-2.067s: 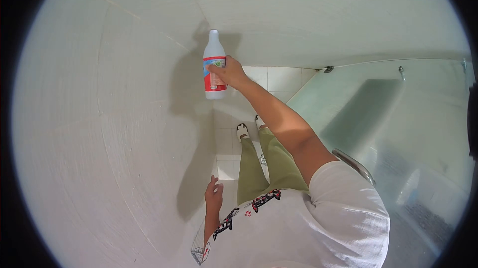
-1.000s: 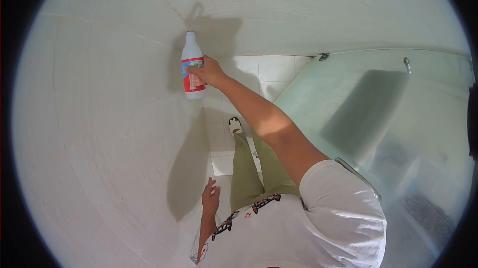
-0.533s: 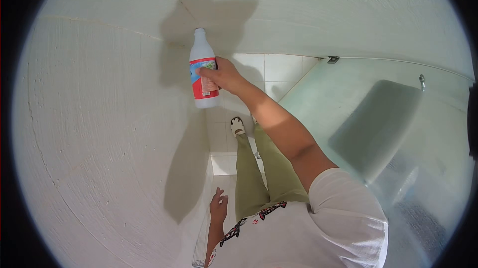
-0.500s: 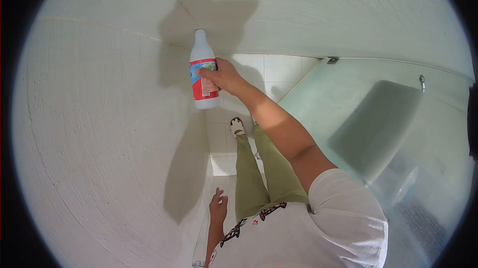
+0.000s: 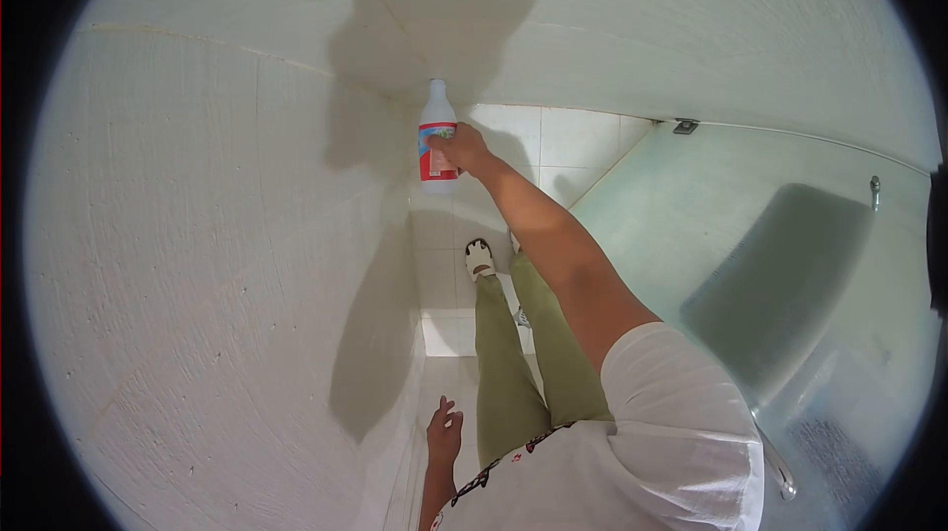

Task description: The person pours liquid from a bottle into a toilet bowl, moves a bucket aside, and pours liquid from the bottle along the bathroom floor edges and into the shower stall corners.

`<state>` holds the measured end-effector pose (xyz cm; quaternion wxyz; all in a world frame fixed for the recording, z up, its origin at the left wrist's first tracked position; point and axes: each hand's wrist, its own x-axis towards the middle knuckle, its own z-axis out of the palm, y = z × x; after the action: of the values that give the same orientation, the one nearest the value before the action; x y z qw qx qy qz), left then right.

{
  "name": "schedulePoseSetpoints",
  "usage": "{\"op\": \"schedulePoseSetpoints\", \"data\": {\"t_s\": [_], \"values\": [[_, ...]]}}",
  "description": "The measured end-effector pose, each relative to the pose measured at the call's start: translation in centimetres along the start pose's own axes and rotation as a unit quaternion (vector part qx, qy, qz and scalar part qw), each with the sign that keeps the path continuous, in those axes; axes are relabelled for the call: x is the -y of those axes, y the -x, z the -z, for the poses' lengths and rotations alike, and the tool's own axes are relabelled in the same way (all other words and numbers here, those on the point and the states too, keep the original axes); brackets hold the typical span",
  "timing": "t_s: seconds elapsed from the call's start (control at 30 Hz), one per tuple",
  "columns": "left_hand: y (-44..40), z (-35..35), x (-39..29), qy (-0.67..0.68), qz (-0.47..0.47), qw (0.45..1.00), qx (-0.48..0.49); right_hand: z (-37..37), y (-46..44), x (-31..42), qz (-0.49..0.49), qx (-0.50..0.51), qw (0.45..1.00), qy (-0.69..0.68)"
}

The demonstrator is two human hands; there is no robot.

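My right hand (image 5: pixel 464 148) is wrapped around the middle of a white plastic bottle (image 5: pixel 438 105) with a red and blue label. The bottle is upright, neck toward the wall corner, and I see no cap on its narrow mouth. My thumb lies across the label. Low at my side hangs my left hand (image 5: pixel 444 422), close to the left wall, with its fingers loosely bent and apart and nothing visible in it.
A pale streaked wall (image 5: pixel 197 235) runs along my left and meets the far wall (image 5: pixel 691 47). White floor tiles (image 5: pixel 578 136) lie below. To the right stands a frosted glass panel (image 5: pixel 642 215) with a metal hinge (image 5: pixel 685 125) and a small metal fitting (image 5: pixel 875 192).
The bottle in my right hand has shifted right and looks smaller, lower toward the floor. My left hand appears slightly lower in view. The whole view has shifted a little.
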<state>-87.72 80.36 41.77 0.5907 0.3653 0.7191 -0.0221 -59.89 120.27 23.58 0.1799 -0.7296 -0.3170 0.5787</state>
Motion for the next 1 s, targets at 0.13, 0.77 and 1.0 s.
{"op": "schedulePoseSetpoints", "data": {"t_s": [0.13, 0.77, 1.0], "values": [[0.0, -0.2, 0.7, 0.007, 0.006, 1.000, -0.003, 0.8, 2.9, 1.4, 0.036, 0.075, 0.977, -0.194], [-8.6, -8.5, -0.8, 0.216, -0.012, 0.974, 0.064, -2.9, -6.1, -6.5, 0.077, -0.006, 0.996, -0.041], [-16.9, -9.9, -3.5, 0.212, -0.117, 0.968, 0.072, -5.7, -16.3, -13.0, 0.034, -0.001, 0.996, 0.080]]}}
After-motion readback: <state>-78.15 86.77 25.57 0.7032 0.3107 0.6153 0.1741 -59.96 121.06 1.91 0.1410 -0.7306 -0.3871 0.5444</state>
